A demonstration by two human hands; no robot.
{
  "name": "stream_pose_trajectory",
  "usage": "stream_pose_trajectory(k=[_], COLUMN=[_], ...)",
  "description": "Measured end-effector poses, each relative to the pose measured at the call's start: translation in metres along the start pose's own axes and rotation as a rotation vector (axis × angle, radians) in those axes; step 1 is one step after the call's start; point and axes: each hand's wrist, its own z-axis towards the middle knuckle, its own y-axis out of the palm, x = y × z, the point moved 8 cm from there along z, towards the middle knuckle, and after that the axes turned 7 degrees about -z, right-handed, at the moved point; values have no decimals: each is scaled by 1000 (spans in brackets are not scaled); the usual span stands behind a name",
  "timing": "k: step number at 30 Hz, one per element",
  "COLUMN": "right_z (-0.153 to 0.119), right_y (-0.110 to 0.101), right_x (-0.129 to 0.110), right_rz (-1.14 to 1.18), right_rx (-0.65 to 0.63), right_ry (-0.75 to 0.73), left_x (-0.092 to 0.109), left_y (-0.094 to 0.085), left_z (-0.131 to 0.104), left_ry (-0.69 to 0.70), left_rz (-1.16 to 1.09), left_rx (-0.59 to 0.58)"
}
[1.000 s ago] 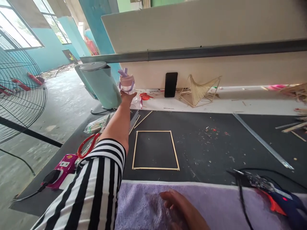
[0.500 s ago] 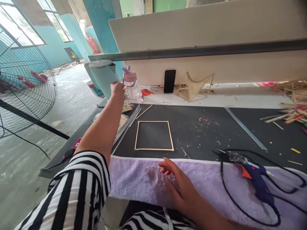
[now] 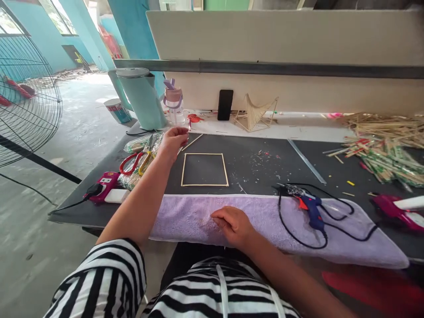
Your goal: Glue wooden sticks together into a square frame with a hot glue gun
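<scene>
My left hand (image 3: 174,142) reaches over the left side of the black table, its fingers pinched together. Its fingertips are close to a thin pink stick-like thing (image 3: 189,125) on the white ledge; whether they touch it or hold anything small, I cannot tell. My right hand (image 3: 232,224) rests on the purple towel (image 3: 185,216) with its fingers curled in and nothing visible in them. Between and beyond my hands a square frame of thin wooden sticks (image 3: 205,185) lies flat. Under my left wrist are scissors with yellow handles (image 3: 145,162) and others with red handles (image 3: 130,164).
A blue glue gun (image 3: 313,210) with looping cable lies on the towel. Along the back stand a teal jug (image 3: 141,99), a bottle (image 3: 174,106), a black phone (image 3: 225,105) and a stick model (image 3: 256,114). Bundled sticks (image 3: 391,159) lie right, a power strip (image 3: 105,185) left.
My left hand has come back from beside the jug and bottle, down toward the table, fingers pinched. My right hand's fingers have curled closed on the towel. The view has shifted, showing more on the right.
</scene>
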Motion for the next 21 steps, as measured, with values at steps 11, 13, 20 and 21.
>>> stream_pose_trajectory(k=[11, 13, 20, 21], right_z=[12, 12, 1, -2], right_y=[-22, -32, -53, -52], right_x=[14, 31, 74, 78], right_rz=[-139, -190, -293, -291], right_rx=[5, 44, 116, 126], right_ry=[157, 250, 415, 428], left_x=[-35, -38, -35, -33], left_y=[-21, -16, -21, -24], left_z=[-9, -9, -1, 0], left_ry=[284, 353, 364, 352], left_rz=[768, 873, 991, 999], left_rx=[-30, -60, -6, 14])
